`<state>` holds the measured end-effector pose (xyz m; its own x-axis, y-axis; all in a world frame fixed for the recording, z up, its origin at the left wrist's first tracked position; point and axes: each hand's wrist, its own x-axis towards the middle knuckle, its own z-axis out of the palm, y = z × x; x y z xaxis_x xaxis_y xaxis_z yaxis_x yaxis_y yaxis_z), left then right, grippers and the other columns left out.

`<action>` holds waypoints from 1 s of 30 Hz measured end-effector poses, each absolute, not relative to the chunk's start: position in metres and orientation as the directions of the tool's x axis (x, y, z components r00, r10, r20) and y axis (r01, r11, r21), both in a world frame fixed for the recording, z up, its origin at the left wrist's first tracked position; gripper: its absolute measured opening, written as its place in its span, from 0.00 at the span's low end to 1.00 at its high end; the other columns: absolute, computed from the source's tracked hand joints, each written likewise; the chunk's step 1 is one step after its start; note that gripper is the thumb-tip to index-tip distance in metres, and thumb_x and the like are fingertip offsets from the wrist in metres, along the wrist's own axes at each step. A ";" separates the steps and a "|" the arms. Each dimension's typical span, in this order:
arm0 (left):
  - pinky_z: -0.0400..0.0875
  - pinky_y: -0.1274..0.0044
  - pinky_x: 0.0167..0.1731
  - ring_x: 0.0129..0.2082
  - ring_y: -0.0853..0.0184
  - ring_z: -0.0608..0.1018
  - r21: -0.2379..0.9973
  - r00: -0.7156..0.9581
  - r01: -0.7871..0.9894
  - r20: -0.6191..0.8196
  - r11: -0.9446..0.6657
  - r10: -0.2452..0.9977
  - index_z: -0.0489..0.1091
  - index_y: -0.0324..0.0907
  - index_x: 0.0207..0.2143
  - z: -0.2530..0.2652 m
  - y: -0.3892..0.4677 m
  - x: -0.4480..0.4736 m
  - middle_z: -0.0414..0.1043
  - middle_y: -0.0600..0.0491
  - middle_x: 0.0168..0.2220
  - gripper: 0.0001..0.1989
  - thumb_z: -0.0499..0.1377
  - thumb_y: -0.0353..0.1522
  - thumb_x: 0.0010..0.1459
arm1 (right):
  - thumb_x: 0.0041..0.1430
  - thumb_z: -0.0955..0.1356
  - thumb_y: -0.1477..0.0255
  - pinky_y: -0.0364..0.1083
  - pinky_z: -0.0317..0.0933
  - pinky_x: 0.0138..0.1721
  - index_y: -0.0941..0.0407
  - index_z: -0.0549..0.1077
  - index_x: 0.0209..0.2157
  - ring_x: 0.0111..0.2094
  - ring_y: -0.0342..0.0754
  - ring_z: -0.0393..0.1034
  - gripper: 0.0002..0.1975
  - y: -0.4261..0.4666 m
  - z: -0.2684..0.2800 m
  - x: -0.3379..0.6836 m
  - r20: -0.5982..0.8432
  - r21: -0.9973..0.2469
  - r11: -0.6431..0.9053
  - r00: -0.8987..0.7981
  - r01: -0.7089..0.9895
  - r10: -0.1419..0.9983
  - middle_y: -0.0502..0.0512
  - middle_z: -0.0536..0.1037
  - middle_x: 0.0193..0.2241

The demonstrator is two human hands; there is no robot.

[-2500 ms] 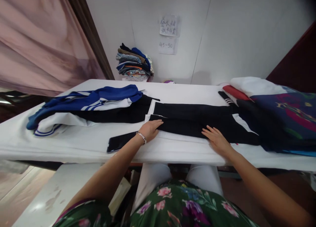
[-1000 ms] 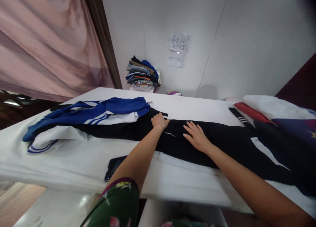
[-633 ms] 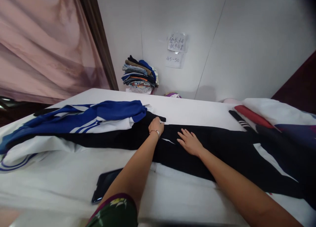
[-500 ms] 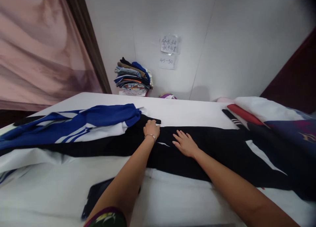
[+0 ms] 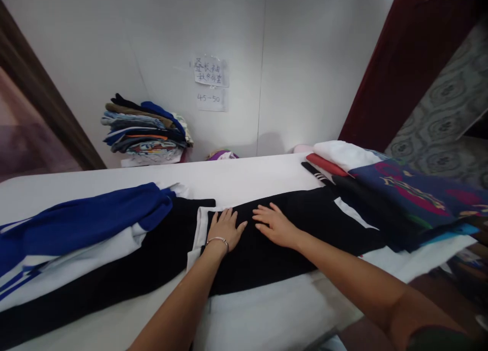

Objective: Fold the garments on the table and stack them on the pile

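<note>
A black garment (image 5: 263, 262) lies flat across the table, with a white strip showing near its right end. Both hands rest on its upper half, a short gap between them. My left hand (image 5: 224, 230), with a bracelet at the wrist, lies palm down near the garment's left edge, fingers spread. My right hand (image 5: 277, 227) is flat on the cloth, its fingers stretched toward the left. Left of my left hand a second black garment (image 5: 168, 249) lies partly under a blue and white garment (image 5: 99, 208). Which kind of clothing the black pieces are, I cannot tell.
On the right, a pile of clothes (image 5: 396, 188) covers that end of the white table (image 5: 244, 175). A stack of folded clothes (image 5: 147, 129) stands beyond the far edge by the wall. Handwritten paper signs (image 5: 210, 79) are taped to the wall.
My left hand has gone from closed fingers at the black garment's left edge to lying flat and spread on it. My right hand stays flat. The view has swung right.
</note>
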<state>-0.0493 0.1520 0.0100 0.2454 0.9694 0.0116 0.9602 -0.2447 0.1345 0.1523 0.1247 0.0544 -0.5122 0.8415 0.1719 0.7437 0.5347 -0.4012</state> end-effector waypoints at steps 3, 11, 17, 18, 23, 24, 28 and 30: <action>0.42 0.60 0.63 0.66 0.59 0.52 0.118 0.241 0.963 0.019 -0.241 0.970 0.61 0.40 0.60 0.013 0.151 -0.049 0.53 0.44 0.65 0.32 0.41 0.48 0.62 | 0.63 0.61 0.64 0.62 0.35 0.64 0.52 0.70 0.53 0.64 0.54 0.51 0.19 0.114 0.080 0.203 0.327 -0.234 0.473 -0.390 0.849 0.861 0.57 0.66 0.59; 0.41 0.60 0.63 0.66 0.58 0.51 0.071 0.232 0.970 0.003 -0.232 0.973 0.57 0.36 0.62 0.013 0.152 -0.046 0.51 0.44 0.65 0.34 0.40 0.48 0.62 | 0.65 0.55 0.57 0.61 0.43 0.62 0.56 0.55 0.63 0.66 0.55 0.41 0.30 0.126 0.023 0.288 0.048 -0.192 -0.021 0.031 0.981 0.998 0.60 0.52 0.65; 0.40 0.61 0.64 0.66 0.59 0.51 0.087 0.233 0.969 0.006 -0.233 0.972 0.58 0.36 0.62 0.012 0.149 -0.048 0.51 0.45 0.65 0.34 0.39 0.48 0.62 | 0.65 0.52 0.57 0.57 0.42 0.64 0.55 0.50 0.65 0.67 0.52 0.38 0.31 0.123 0.001 0.280 -0.033 -0.242 -0.030 0.023 0.970 0.999 0.56 0.48 0.66; 0.40 0.61 0.64 0.66 0.59 0.51 0.087 0.234 0.968 0.010 -0.234 0.972 0.58 0.36 0.62 0.012 0.149 -0.048 0.51 0.45 0.65 0.34 0.39 0.48 0.62 | 0.65 0.52 0.57 0.57 0.42 0.64 0.56 0.50 0.65 0.67 0.52 0.38 0.31 0.123 0.004 0.280 -0.043 -0.239 -0.040 0.031 0.970 0.999 0.56 0.48 0.66; 0.40 0.60 0.64 0.66 0.59 0.51 0.103 0.232 0.967 0.020 -0.233 0.972 0.58 0.36 0.62 0.011 0.148 -0.049 0.51 0.45 0.65 0.34 0.39 0.48 0.62 | 0.64 0.53 0.55 0.60 0.36 0.64 0.54 0.54 0.64 0.67 0.52 0.37 0.31 0.137 0.034 0.277 -0.061 -0.212 -0.080 0.068 0.974 0.996 0.56 0.50 0.66; 0.40 0.60 0.64 0.66 0.59 0.51 0.108 0.229 0.967 0.021 -0.230 0.973 0.58 0.36 0.62 0.011 0.148 -0.049 0.52 0.45 0.65 0.34 0.39 0.48 0.62 | 0.64 0.53 0.54 0.61 0.34 0.64 0.53 0.54 0.64 0.67 0.52 0.36 0.31 0.143 0.040 0.275 -0.039 -0.214 -0.068 0.061 0.974 0.997 0.55 0.49 0.66; 0.40 0.61 0.64 0.66 0.59 0.51 0.131 0.221 0.966 0.030 -0.223 0.975 0.59 0.36 0.61 0.011 0.148 -0.049 0.52 0.45 0.65 0.34 0.40 0.48 0.62 | 0.63 0.53 0.51 0.62 0.34 0.64 0.52 0.53 0.64 0.67 0.53 0.34 0.33 0.172 0.047 0.261 -0.076 -0.214 -0.034 0.018 0.976 0.997 0.55 0.46 0.67; 0.40 0.61 0.64 0.66 0.59 0.52 0.140 0.225 0.964 0.039 -0.228 0.974 0.60 0.37 0.61 0.010 0.147 -0.049 0.52 0.45 0.65 0.33 0.40 0.48 0.62 | 0.62 0.53 0.50 0.63 0.35 0.63 0.52 0.54 0.64 0.67 0.55 0.35 0.34 0.182 0.038 0.255 -0.167 -0.185 -0.047 0.015 0.982 0.986 0.56 0.47 0.67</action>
